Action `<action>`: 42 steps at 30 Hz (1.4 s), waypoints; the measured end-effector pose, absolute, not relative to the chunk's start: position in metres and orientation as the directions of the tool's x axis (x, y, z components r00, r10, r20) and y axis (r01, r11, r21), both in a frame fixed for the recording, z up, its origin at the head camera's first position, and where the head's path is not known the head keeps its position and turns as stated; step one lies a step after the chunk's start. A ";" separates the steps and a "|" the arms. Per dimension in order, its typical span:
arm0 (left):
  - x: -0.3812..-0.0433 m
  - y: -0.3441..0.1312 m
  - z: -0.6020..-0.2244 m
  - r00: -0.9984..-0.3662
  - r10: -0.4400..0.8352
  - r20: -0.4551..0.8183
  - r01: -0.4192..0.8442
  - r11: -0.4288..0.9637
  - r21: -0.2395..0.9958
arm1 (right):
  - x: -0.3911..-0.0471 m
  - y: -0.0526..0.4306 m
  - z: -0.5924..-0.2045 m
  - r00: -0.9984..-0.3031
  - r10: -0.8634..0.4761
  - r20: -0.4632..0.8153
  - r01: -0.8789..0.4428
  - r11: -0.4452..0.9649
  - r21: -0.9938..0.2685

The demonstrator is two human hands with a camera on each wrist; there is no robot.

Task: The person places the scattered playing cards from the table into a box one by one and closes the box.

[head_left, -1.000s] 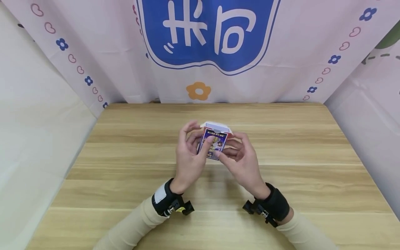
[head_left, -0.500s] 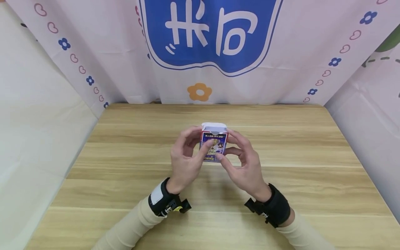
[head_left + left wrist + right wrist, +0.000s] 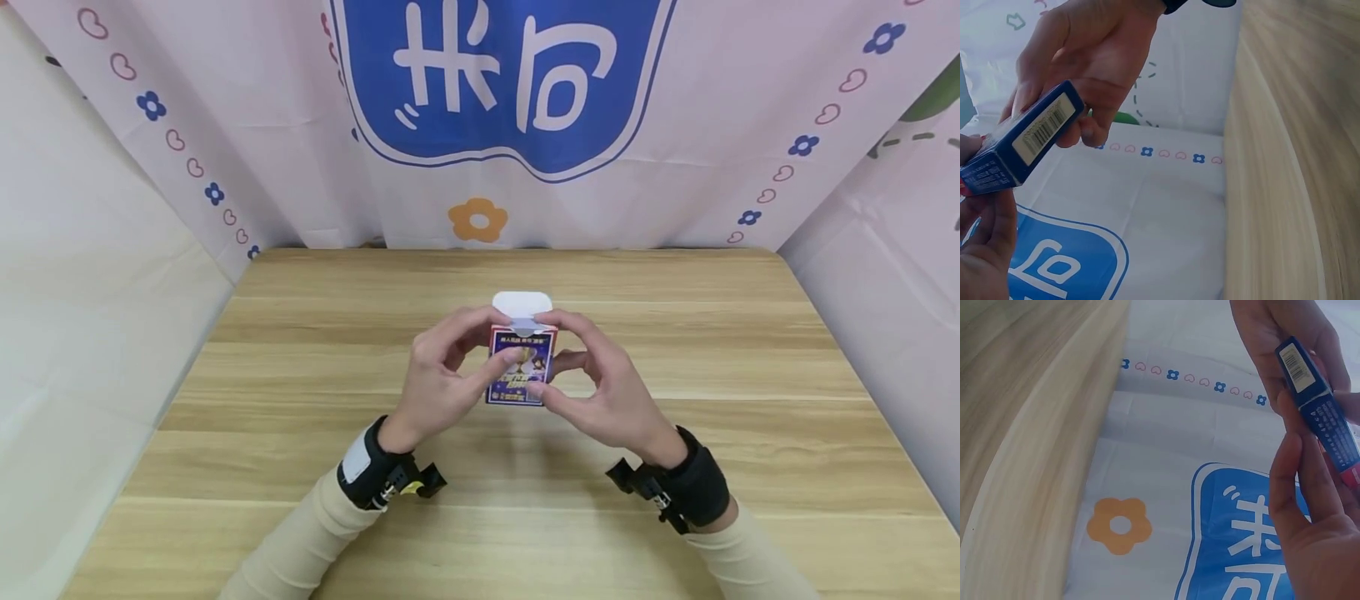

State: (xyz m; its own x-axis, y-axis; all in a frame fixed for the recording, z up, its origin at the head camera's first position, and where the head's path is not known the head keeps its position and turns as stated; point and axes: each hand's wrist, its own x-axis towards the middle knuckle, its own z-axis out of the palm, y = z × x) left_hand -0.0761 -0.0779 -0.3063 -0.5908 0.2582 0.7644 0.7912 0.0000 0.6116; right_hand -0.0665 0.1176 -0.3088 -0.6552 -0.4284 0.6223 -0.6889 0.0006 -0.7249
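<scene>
A small blue and red card box with a printed front is held up between both hands over the table. Its white top flap stands raised. My left hand grips the box from the left, thumb on the front and index finger at the top edge by the flap. From the right, my right hand pinches it, thumb low on the front and index finger at the flap's base. A barcode shows on the box's bottom end in the left wrist view. The inside of the box is hidden.
The wooden table spreads out below both hands. Behind it hangs a white curtain with a blue emblem and flower prints. Each wrist wears a black strap with a small camera.
The box has come slightly down and to the right and now faces squarely. Both index fingers have moved onto its top edge, the flap shows taller, and the wrists have spread apart.
</scene>
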 end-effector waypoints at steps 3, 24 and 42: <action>-0.075 -0.079 -0.303 -0.598 0.281 0.750 0.781 -0.006 0.625 | -0.067 0.117 -0.307 -0.647 -0.435 0.626 -0.691 -0.011 -0.722; -0.080 -0.072 -0.327 -0.527 0.316 0.789 0.848 0.259 0.462 | -0.068 0.119 -0.309 -0.806 -0.223 0.548 -0.556 -0.030 -0.831; -0.080 -0.055 -0.362 -0.461 0.412 0.786 0.852 0.455 0.261 | -0.084 0.129 -0.335 -0.959 -0.084 0.269 -0.266 -0.043 -0.963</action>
State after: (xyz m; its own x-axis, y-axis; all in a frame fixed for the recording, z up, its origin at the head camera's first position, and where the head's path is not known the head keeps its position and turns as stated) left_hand -0.0797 -0.0548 -0.3619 -0.4606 0.4115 0.7864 0.8515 0.4548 0.2608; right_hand -0.0840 0.1288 -0.3346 -0.9594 -0.0844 0.2692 -0.2664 -0.0432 -0.9629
